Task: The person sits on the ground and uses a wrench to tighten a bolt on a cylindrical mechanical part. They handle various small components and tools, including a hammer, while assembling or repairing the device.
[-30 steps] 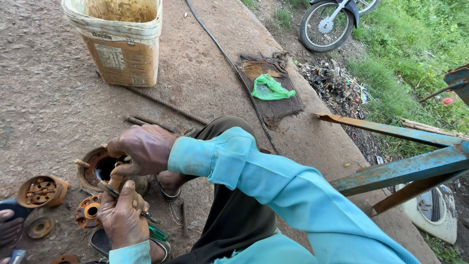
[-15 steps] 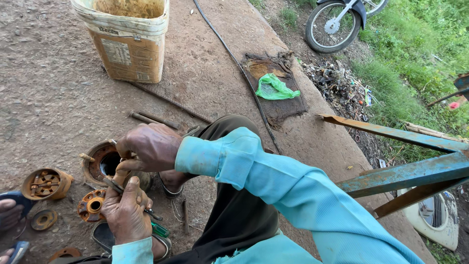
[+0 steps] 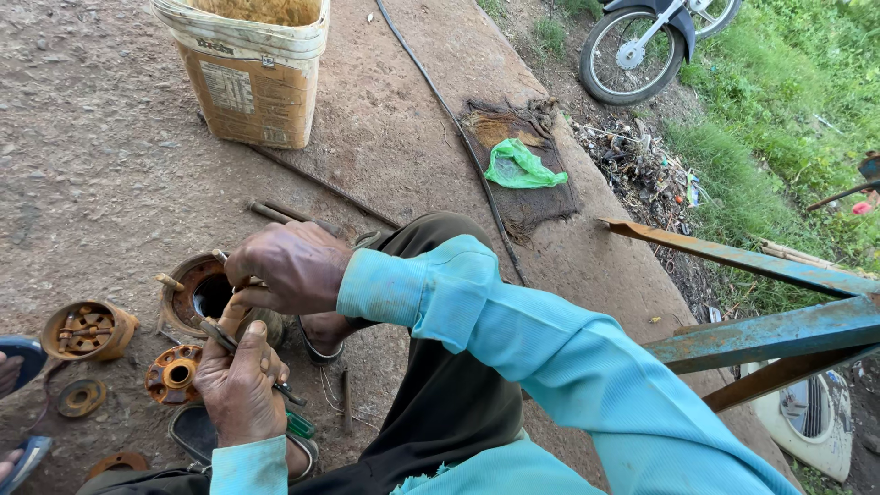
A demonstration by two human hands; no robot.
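Observation:
My left hand (image 3: 240, 385) grips a thin dark tool (image 3: 220, 334) whose tip points at the rusty round housing (image 3: 196, 293) on the ground. Just above it, my right hand (image 3: 286, 266) is curled over the housing's rim, fingers closed on a small part that I cannot make out. Both sleeves are light blue. An orange flanged hub (image 3: 174, 373) lies just left of my left hand. A round orange part with holes (image 3: 87, 331) sits farther left.
A dirty plastic bucket (image 3: 252, 78) stands at the back. Metal rods (image 3: 293, 217) and a cable (image 3: 440, 101) lie on the concrete. A green bag (image 3: 519, 167) rests on a rusty plate. A rusty blue metal frame (image 3: 761, 302) is at right, a motorbike wheel (image 3: 632, 50) beyond. Another person's sandalled foot (image 3: 14, 362) is at left.
The view has shifted slightly. My hands stay over the housing, with the left hand's tool edging closer to its rim.

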